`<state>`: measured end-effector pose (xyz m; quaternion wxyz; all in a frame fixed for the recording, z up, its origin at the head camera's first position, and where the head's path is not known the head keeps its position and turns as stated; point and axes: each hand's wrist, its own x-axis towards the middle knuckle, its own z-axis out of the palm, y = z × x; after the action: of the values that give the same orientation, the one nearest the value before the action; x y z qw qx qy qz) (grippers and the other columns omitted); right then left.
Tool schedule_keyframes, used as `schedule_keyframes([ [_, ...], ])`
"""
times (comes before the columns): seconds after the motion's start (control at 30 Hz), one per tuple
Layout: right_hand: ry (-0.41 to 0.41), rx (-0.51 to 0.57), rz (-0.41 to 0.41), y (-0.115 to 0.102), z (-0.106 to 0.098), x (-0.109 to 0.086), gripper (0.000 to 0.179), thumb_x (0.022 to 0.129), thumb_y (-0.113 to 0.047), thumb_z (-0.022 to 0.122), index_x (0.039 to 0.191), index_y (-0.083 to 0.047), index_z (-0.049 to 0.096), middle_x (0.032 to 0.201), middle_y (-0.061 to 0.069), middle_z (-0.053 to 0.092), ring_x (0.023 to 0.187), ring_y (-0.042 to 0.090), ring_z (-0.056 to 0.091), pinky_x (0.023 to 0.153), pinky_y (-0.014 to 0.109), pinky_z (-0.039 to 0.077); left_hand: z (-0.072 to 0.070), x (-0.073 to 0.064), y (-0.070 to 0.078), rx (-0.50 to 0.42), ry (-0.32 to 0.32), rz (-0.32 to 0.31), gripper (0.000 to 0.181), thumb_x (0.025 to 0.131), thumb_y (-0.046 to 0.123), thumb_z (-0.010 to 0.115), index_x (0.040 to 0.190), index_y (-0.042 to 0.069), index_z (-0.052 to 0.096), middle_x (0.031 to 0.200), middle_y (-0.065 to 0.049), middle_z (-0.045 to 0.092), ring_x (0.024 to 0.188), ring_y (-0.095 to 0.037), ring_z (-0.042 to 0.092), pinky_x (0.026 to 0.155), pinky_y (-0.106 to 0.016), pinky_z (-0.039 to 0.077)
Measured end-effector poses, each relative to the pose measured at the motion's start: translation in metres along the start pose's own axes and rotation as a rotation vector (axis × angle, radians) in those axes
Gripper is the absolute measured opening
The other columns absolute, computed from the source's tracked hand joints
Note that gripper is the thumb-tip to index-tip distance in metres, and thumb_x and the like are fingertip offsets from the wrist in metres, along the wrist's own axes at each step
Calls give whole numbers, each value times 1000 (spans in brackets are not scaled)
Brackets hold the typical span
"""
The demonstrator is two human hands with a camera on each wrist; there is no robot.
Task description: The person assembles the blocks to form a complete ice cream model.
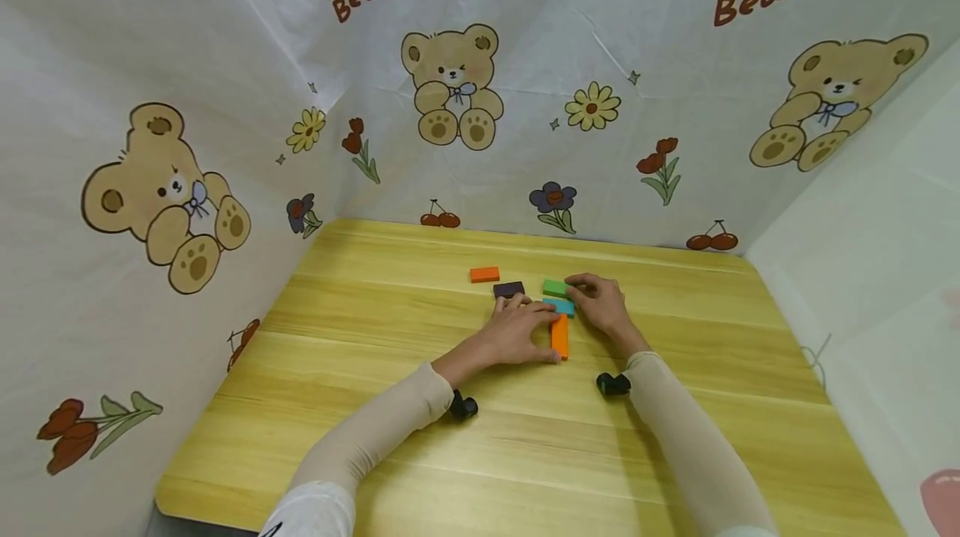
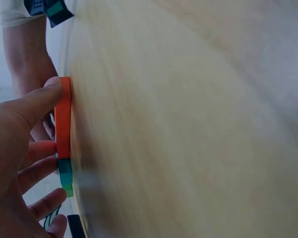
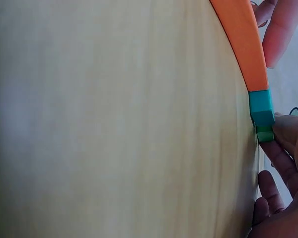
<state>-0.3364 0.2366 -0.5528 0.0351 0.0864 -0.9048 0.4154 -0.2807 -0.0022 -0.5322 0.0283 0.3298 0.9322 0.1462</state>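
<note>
My left hand (image 1: 517, 333) spans an orange block (image 1: 559, 337) lengthwise, its thumb at the near end and its index finger by the far end. In the left wrist view the thumb presses the top of that orange block (image 2: 63, 119). Across the far end of the orange block lies a blue block (image 1: 558, 307). Beyond it, my right hand (image 1: 600, 303) pinches the right end of a green block (image 1: 555, 288) between thumb and fingers. The right wrist view shows the thumb beside the green block (image 3: 265, 133), close to the blue block (image 3: 261, 107).
A dark purple block (image 1: 508, 289) lies just past the left fingers, and another orange block (image 1: 484, 274) farther back to the left. The wooden table (image 1: 360, 312) meets a bear-printed cloth (image 1: 510, 170) behind and at the left. Black wrist cameras hang under both wrists.
</note>
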Motion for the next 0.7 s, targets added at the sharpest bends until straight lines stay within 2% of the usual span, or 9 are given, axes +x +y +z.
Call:
schedule_keyframes([
  [0.2,-11,9,4,-1,-1,-3,33,109,-30,66,135,-12,74,141,19,72,141,45,56,126,76,8,-1,-1,1,7,0,3,81,91,77,68,158,34,55,170,12,46,142,-23,44,103,-46,30],
  [0.33,-22,20,16,-2,-2,-4,33,109,-31,66,135,-13,75,143,19,71,143,46,56,127,76,8,-1,0,0,3,9,8,81,91,78,68,158,34,56,170,13,46,141,-22,45,103,-46,30],
  [0.57,-29,15,27,-3,-3,-6,30,109,-29,65,133,-15,76,145,18,70,147,45,53,126,72,24,0,1,-1,6,15,10,82,91,79,67,159,34,55,170,12,47,138,-22,46,100,-45,30],
  [0.7,-28,8,19,-2,-2,-7,28,109,-28,64,132,-16,77,145,18,70,147,43,52,127,71,25,1,0,-1,12,15,8,82,91,79,67,159,35,54,170,13,47,136,-22,46,99,-45,30],
])
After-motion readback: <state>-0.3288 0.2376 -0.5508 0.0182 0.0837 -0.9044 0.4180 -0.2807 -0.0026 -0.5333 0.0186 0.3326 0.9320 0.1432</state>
